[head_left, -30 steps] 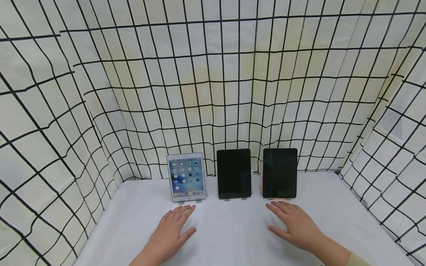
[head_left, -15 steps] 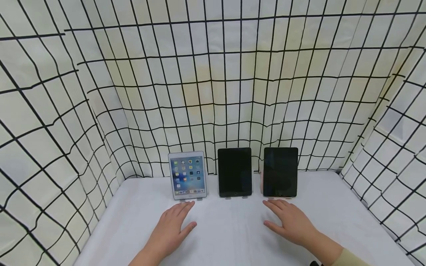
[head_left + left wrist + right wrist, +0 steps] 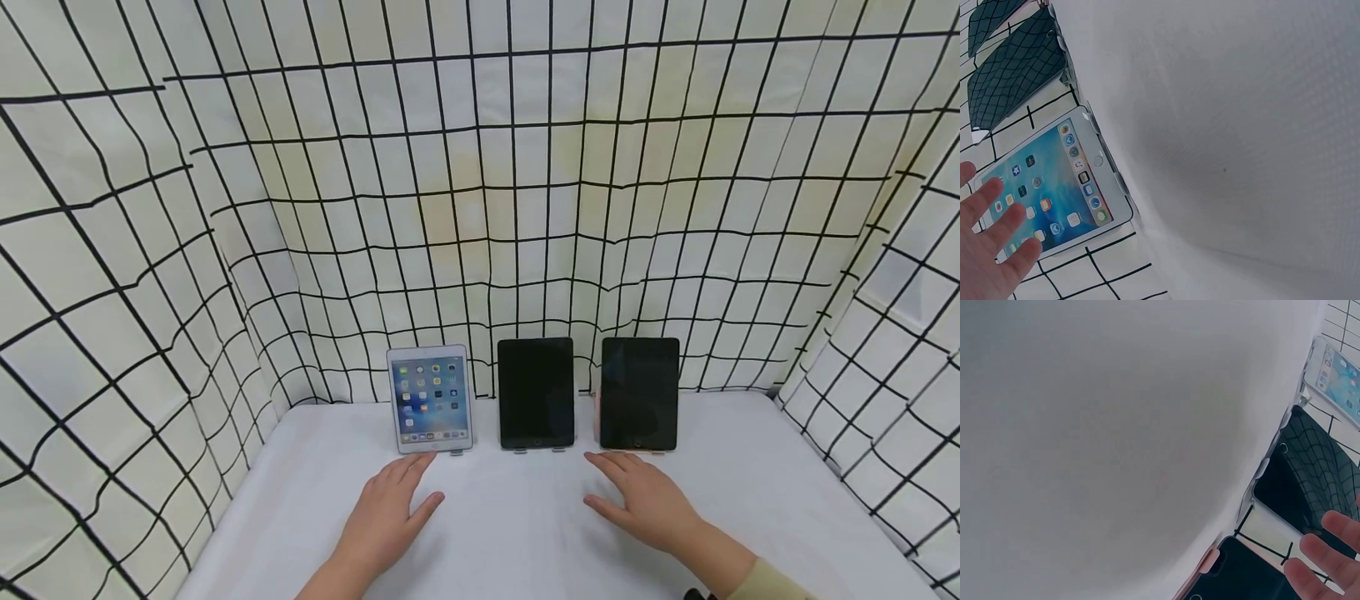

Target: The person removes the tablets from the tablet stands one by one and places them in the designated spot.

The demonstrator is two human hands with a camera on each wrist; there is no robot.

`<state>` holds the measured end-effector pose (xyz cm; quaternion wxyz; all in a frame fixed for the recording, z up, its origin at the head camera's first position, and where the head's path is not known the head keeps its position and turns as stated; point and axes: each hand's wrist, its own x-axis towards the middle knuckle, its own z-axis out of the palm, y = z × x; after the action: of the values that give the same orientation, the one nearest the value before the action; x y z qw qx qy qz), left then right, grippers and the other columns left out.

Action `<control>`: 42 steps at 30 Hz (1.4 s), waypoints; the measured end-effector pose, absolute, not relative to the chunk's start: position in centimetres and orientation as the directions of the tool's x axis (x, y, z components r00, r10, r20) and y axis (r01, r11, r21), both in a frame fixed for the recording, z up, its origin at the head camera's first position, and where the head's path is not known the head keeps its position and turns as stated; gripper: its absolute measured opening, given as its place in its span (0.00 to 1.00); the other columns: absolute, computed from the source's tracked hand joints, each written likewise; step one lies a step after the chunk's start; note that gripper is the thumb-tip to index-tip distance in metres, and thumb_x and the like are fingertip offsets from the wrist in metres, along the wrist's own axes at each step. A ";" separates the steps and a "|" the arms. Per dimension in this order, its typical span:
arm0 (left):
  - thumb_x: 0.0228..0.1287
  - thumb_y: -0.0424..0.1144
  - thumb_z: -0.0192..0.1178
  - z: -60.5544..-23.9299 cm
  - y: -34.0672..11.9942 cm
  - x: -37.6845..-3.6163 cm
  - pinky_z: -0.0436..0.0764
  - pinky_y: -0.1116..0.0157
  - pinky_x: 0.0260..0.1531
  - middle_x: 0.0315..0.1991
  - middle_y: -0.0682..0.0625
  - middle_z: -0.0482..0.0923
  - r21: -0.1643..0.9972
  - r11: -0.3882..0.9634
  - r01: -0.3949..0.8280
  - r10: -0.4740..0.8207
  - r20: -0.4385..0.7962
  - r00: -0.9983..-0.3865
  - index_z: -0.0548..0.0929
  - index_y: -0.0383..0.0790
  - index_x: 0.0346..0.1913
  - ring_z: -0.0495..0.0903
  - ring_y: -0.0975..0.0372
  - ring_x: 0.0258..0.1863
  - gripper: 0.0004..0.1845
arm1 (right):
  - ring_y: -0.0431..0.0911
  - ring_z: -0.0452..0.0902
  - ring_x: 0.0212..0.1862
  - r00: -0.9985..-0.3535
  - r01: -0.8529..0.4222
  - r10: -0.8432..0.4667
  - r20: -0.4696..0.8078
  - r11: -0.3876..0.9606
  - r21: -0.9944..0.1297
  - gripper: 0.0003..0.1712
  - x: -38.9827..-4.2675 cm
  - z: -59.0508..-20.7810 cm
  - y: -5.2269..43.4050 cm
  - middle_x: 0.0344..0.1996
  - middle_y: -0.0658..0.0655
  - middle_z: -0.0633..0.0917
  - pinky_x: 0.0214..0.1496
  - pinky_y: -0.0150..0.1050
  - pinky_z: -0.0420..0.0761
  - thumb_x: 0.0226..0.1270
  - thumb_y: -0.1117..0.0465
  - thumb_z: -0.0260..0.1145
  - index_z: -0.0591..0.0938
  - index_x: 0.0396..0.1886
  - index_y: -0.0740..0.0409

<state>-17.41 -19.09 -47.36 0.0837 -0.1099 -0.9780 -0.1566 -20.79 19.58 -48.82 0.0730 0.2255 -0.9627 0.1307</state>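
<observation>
Empty fingers (image 3: 1024, 255) spread, left hand (image 3: 386, 521) and right hand (image 3: 648, 507) hover before three tablets (image 3: 536, 393) facing them, long axes near vertical.

White table (image 3: 517, 525): three small stands (image 3: 1210, 560), each propping tablet (image 3: 536, 393).

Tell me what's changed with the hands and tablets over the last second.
The right hand has drifted left, toward the gap between the middle tablet and the right tablet; the left hand edged slightly forward, toward the white tablet. Nothing was gripped or released. The tablets stayed put: white one lit, other two dark.
</observation>
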 end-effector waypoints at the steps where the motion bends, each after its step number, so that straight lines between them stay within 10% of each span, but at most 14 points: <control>1: 0.70 0.68 0.46 -47.3 -19.1 -17.4 0.64 0.44 0.65 0.68 0.49 0.69 0.291 0.928 0.234 0.182 0.194 -0.964 0.67 0.49 0.74 0.65 0.50 0.69 0.38 | 0.53 0.73 0.64 -0.891 -0.449 -0.412 0.193 0.864 -0.228 0.37 -20.9 -48.8 19.4 0.63 0.54 0.78 0.63 0.57 0.73 0.64 0.35 0.64 0.74 0.69 0.46; 21: 0.67 0.75 0.33 -47.2 -19.6 -18.3 0.65 0.43 0.64 0.69 0.45 0.68 0.336 0.927 0.168 0.103 0.205 -0.973 0.67 0.47 0.74 0.65 0.48 0.69 0.45 | 0.53 0.73 0.64 -0.895 -0.440 -0.403 0.192 0.868 -0.230 0.38 -22.0 -48.6 17.4 0.63 0.54 0.78 0.63 0.55 0.73 0.65 0.32 0.61 0.73 0.70 0.45; 42: 0.73 0.66 0.42 -46.6 -19.8 -19.3 0.65 0.41 0.63 0.68 0.40 0.68 0.370 0.917 0.149 0.059 0.242 -0.969 0.65 0.43 0.74 0.67 0.45 0.67 0.38 | 0.53 0.73 0.65 -0.912 -0.409 -0.368 0.183 0.859 -0.308 0.41 -23.2 -48.6 14.9 0.64 0.53 0.77 0.62 0.55 0.74 0.66 0.27 0.55 0.71 0.71 0.43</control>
<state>-19.30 -19.78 -46.61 0.1134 -0.0534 -0.9724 -0.1966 -23.19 14.92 -48.60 0.0591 0.2018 -0.9623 0.1723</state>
